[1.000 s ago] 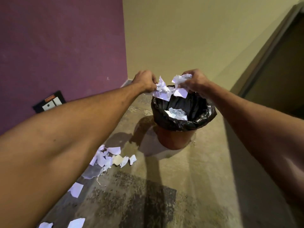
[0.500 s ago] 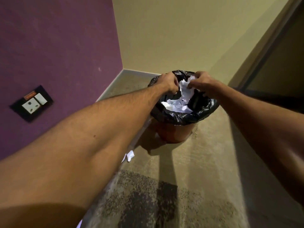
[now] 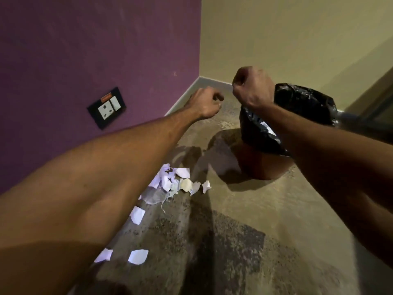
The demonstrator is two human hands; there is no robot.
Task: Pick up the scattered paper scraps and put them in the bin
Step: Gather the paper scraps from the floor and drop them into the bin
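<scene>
Scraps [image 3: 177,184] on floor [image 3: 244,209] left of bin [image 3: 297,116] (forearm across it)

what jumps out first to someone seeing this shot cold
Two bare forearms reach in, the left hand and right hand loosely curled and holding nothing. Behind the right hand stands a bin lined with black plastic. White paper scraps litter the floor under the left arm.

Two bare forearms reach forward from the bottom corners of the view. The left hand [image 3: 205,103] is loosely curled, fingers bent inward, holding nothing visible. The right hand [image 3: 253,88], slightly higher, forms a closed fist, knuckles up.
</scene>
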